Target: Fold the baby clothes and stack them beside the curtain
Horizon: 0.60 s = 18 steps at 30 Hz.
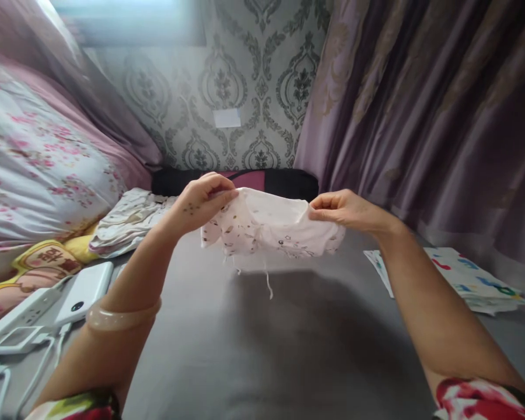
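A small white baby top [289, 236] with a printed pattern and lettering hangs in the air between my two hands. My left hand [203, 201] pinches it at one shoulder, and my right hand [343, 210] pinches the other shoulder, so the neckline stretches between them. Thin tie strings dangle from its front. The lower part of the garment is foreshortened and hard to make out. Below it, a dark shadow falls on the grey sheet [266, 350].
Folded cloths [129, 219] lie at the left beside a yellow cushion [48, 259]. Nearer are a white power bank [85, 291], a power strip [30, 312] and cables. A folded patterned cloth [472, 277] lies at right. Behind are a black-and-maroon item [284, 181] and purple curtains [420, 105].
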Tool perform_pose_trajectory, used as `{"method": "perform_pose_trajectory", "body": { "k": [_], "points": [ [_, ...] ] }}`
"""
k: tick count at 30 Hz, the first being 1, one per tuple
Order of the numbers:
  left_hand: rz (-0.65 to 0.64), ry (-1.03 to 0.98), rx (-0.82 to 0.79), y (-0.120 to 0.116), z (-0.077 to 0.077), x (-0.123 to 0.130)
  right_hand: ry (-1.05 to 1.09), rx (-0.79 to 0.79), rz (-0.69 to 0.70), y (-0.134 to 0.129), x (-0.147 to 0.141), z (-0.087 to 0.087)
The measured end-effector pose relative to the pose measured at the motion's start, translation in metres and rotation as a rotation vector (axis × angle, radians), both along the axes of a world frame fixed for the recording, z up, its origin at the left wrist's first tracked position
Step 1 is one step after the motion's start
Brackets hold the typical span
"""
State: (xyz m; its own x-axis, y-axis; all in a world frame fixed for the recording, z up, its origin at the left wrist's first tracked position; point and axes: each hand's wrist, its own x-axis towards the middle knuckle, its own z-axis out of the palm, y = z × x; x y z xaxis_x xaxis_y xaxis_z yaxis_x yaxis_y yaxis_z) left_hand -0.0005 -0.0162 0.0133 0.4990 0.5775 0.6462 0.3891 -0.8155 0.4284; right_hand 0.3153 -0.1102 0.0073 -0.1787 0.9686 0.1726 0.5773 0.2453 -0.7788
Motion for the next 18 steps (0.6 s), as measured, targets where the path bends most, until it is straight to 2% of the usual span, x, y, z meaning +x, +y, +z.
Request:
{"method": "perform_pose_trajectory", "body": {
  "k": [2,4,8,10,14,18],
  "points": [
    [-0.022,0.091,-0.02,-0.001,0.003,0.002,-0.072,0.059,-0.033,0.005,0.002,0.002],
    [0.015,0.11,0.012,0.0,0.001,0.005,-0.104,0.148,-0.093,0.009,0.0,0.001],
    [0.139,-0.177,0.067,0.004,-0.007,0.012,0.102,0.147,-0.105,0.01,-0.004,-0.001],
    [0.09,-0.269,-0.028,0.005,-0.012,0.017,0.158,0.12,-0.1,0.012,-0.003,-0.002],
    [-0.062,-0.357,-0.339,0.007,-0.028,0.028,0.171,0.137,-0.11,0.02,-0.002,-0.004],
    [-0.06,-0.489,-0.493,0.012,-0.043,0.035,0.216,0.172,-0.144,0.023,-0.006,-0.006]
  ]
}}
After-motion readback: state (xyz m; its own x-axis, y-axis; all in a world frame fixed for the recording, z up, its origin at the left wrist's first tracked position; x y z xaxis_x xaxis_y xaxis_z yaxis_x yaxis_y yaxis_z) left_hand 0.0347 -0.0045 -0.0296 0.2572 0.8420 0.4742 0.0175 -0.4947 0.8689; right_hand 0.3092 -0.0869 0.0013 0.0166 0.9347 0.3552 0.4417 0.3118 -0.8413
